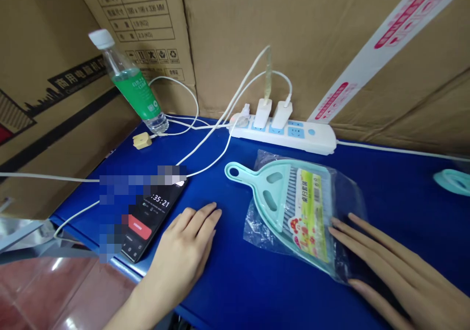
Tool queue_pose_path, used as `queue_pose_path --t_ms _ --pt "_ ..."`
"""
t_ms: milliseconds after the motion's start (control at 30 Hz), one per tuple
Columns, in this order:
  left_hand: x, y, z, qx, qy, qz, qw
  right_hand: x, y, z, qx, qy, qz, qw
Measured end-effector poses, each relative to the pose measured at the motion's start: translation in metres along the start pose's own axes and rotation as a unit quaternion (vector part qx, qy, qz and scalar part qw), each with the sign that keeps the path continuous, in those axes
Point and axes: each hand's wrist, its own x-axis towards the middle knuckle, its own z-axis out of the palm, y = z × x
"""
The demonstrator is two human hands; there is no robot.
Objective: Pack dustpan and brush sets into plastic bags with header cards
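Note:
A light-teal dustpan [270,198] lies flat on the blue tabletop in a clear plastic bag, its looped handle pointing left. Inside the bag with it are grey bristles and a yellow-green printed label [310,207]. My right hand [400,276] is at the right end of the pack; its fingers are stretched out, with the fingertips at the plastic and the thumb near the lower corner. My left hand [187,247] rests palm down on the table, fingers extended and holding nothing. It lies between the pack and a black phone [157,210], whose screen is lit and partly blurred out.
Behind the pack stands a white power strip [319,138] with chargers and white cables. A green-labelled bottle [135,92] and a yellowish plug [142,140] are at the back left. Cardboard boxes [235,36] wall the rear. Another teal item [455,180] sits at far right.

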Motion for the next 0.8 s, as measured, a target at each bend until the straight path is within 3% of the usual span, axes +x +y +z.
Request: queue_pose_path --t_ms 333,600,800 --pt "-0.002 0.000 0.000 0.012 0.009 0.001 1.000 0.005 -0.004 -0.008 0.012 0.039 0.015 0.999" --pt "0.001 0.001 -0.002 0.010 0.014 0.000 1.000 0.023 -0.015 -0.029 -0.002 0.030 0.001 1.000" --pt "0.004 0.003 0.000 0.035 0.020 0.014 0.999 0.021 -0.021 -0.040 0.015 0.014 0.010 1.000"
